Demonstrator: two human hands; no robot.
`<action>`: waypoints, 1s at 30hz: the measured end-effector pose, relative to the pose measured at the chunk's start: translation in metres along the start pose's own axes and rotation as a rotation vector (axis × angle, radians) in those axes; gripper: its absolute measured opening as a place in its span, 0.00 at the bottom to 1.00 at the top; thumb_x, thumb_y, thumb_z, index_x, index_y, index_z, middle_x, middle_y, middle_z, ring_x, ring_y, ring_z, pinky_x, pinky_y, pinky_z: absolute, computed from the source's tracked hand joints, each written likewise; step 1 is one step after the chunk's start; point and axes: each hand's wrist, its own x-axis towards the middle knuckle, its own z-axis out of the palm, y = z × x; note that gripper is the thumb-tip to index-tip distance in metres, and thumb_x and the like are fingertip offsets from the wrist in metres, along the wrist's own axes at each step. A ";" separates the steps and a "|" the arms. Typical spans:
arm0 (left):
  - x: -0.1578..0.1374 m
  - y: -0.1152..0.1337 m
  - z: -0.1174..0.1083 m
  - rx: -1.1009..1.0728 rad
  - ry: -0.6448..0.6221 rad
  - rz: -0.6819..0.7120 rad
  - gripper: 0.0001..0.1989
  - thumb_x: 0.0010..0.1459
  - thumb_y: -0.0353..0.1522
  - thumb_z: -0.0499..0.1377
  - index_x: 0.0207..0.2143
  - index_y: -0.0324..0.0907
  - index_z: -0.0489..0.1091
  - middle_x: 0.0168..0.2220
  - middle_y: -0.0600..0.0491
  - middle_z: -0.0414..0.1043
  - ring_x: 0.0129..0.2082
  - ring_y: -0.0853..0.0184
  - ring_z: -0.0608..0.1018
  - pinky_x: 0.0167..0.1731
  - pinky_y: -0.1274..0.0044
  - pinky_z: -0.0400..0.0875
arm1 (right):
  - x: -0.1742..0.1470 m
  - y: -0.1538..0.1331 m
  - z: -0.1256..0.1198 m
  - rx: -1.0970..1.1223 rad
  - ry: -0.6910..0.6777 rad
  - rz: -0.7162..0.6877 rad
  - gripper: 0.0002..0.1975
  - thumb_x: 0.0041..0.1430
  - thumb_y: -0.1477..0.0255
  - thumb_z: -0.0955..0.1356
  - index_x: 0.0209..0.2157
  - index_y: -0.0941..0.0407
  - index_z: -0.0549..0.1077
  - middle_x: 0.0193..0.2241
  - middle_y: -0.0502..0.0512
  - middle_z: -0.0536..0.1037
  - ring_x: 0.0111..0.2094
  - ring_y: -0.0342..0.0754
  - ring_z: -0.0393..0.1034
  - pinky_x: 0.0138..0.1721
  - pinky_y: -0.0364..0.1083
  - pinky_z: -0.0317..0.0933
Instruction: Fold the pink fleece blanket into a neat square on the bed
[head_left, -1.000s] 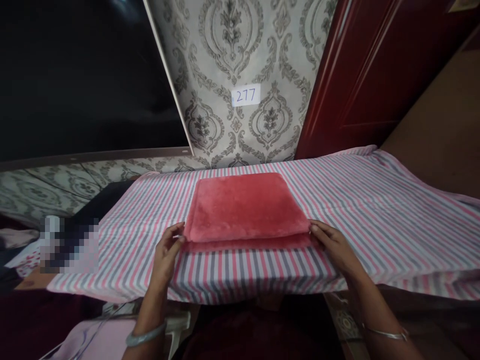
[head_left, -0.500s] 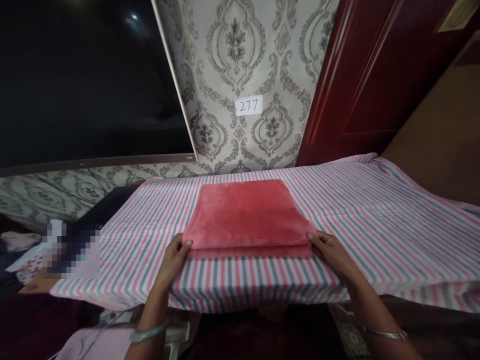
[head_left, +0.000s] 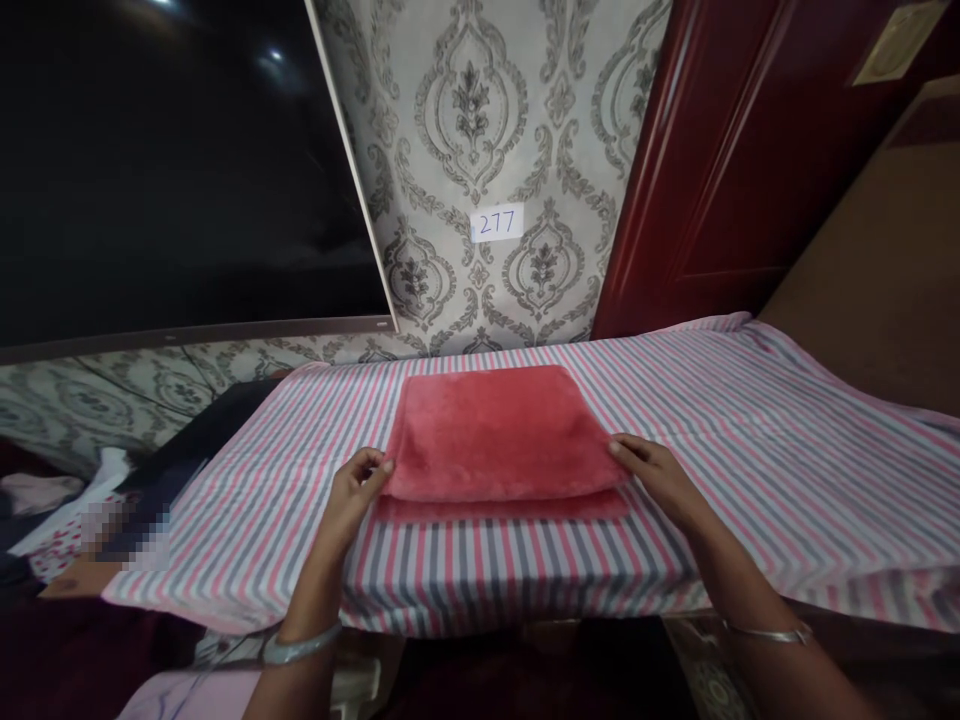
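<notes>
A plush red cloth (head_left: pixel 495 430), folded into a rough rectangle, lies on a striped tablecloth (head_left: pixel 720 430). Its upper layer bulges slightly along the near side, and a lower layer shows beneath it as a strip. My left hand (head_left: pixel 358 488) pinches the upper layer at its left edge, close to the near corner. At the right edge, my right hand (head_left: pixel 651 472) grips the same layer between thumb and fingers. Both hands have bracelets on the wrists.
Behind the table rises a patterned wall with a paper label (head_left: pixel 496 222) reading 277. A large dark screen (head_left: pixel 180 180) stands at the back left, a dark red door (head_left: pixel 697 170) at the back right. Clothes (head_left: pixel 67 520) are heaped to the left, and a brown panel (head_left: pixel 885 270) borders the right.
Both hands have risen slightly and moved inward with the upper layer. Its near edge now bulges, and more of the strip below it shows. The camera view has shifted a little.
</notes>
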 end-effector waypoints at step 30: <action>0.047 0.000 0.005 -0.226 -0.029 -0.481 0.36 0.50 0.34 0.73 0.60 0.39 0.67 0.38 0.46 0.83 0.38 0.58 0.84 0.36 0.74 0.77 | 0.097 -0.030 0.031 0.568 -0.127 0.460 0.31 0.57 0.76 0.72 0.62 0.54 0.67 0.41 0.57 0.83 0.35 0.49 0.79 0.42 0.50 0.75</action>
